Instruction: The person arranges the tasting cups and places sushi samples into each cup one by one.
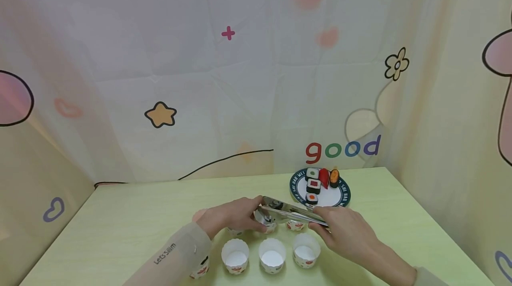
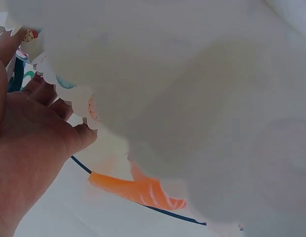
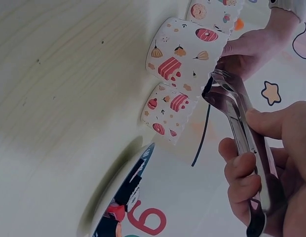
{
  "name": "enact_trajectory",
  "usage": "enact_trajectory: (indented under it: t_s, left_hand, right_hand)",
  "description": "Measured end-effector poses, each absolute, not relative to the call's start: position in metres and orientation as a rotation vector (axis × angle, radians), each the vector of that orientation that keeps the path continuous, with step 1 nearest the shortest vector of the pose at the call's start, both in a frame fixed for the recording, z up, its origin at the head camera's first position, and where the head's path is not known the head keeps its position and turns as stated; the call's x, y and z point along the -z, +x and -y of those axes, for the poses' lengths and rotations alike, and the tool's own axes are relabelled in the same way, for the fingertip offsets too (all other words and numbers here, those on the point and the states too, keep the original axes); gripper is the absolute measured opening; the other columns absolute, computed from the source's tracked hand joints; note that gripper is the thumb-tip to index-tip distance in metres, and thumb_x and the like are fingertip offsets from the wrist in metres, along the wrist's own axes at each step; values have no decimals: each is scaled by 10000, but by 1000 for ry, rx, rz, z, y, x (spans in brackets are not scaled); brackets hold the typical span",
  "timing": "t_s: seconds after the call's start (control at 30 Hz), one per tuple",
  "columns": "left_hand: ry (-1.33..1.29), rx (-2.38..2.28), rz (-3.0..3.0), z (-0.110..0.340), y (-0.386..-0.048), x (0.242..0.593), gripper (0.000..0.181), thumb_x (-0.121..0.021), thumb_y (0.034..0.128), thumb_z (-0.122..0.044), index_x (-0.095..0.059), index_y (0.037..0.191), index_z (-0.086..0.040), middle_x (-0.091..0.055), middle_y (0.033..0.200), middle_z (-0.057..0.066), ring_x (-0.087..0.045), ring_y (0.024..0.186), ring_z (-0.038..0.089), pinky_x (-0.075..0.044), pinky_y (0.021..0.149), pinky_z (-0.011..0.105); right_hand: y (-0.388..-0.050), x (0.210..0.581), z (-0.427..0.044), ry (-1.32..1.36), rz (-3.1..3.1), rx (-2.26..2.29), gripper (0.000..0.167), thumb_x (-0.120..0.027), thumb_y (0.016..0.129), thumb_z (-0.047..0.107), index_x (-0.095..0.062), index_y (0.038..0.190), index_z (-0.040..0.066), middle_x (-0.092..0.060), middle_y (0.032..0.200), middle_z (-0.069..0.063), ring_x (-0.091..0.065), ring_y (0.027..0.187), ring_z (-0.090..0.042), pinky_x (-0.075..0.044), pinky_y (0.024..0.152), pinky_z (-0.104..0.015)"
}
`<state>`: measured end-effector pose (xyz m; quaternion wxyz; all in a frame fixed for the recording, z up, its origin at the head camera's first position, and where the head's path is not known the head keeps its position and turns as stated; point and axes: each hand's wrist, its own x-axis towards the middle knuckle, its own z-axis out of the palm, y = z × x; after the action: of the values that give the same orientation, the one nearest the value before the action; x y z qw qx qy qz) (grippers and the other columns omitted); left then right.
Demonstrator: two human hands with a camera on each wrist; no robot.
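In the head view my right hand (image 1: 346, 230) grips metal tongs (image 1: 296, 212), which slant left over a white paper cup (image 1: 269, 228) in the back row. My left hand (image 1: 238, 215) is at that cup, thumb on the near side and fingers beyond, by the tong tips. The right wrist view shows the tongs (image 3: 242, 123) with their tips at the rim of the dessert-print cup (image 3: 185, 57); a dark patch shows there, and I cannot tell whether it is a held piece. Scalloped cup rims partly hide the left hand (image 2: 39, 128) in its wrist view.
Several more paper cups stand close by, including a front row with a white cup (image 1: 272, 257) in its middle. Behind the right hand, a dark-rimmed plate (image 1: 296, 190) bears several toy sushi pieces (image 1: 314, 185). A printed cloth (image 1: 240, 77) hangs behind the table (image 1: 100, 232).
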<state>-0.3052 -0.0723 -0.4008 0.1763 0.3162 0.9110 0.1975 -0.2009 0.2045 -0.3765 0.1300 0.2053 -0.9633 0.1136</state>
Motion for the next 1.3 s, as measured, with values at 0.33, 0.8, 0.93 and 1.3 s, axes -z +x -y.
enact_trajectory:
  t_s: [0.33, 0.8, 0.93, 1.3]
  left_hand:
    - [882, -544, -2589, 72, -305, 401, 555, -781, 923, -406, -492, 1325, -156, -664, 1094, 19, -644, 975, 129, -520, 885, 344]
    - [881, -564, -2581, 72, -307, 403, 606, -786, 921, -392, -496, 1394, -149, -659, 1103, -4, -635, 965, 110, -517, 884, 332]
    - [886, -559, -2585, 72, -307, 403, 604, -786, 921, -391, -498, 1394, -150, -666, 1110, 6, -639, 975, 117, -517, 890, 332]
    - [892, -538, -2592, 72, -306, 402, 622, -784, 923, -391, -479, 1400, -135, -672, 1090, 12, -639, 955, 113, -516, 873, 324]
  right_hand:
    - [-200, 377, -204, 581, 2795, -334, 176, -796, 912, 286, -716, 1018, 170, -632, 773, 156, -498, 622, -29, -506, 596, -271]
    - [-199, 374, -203, 539, 2830, -361, 207, -793, 915, 291, -734, 1057, 152, -668, 816, 134, -522, 647, -48, -531, 642, -302]
    - [-199, 373, -205, 546, 2818, -345, 203, -794, 913, 291, -734, 1048, 151, -665, 812, 141, -531, 655, -43, -525, 635, -295]
    - [-199, 369, -208, 516, 2828, -364, 248, -795, 912, 304, -746, 1088, 137, -648, 796, 134, -511, 649, -68, -470, 597, -284]
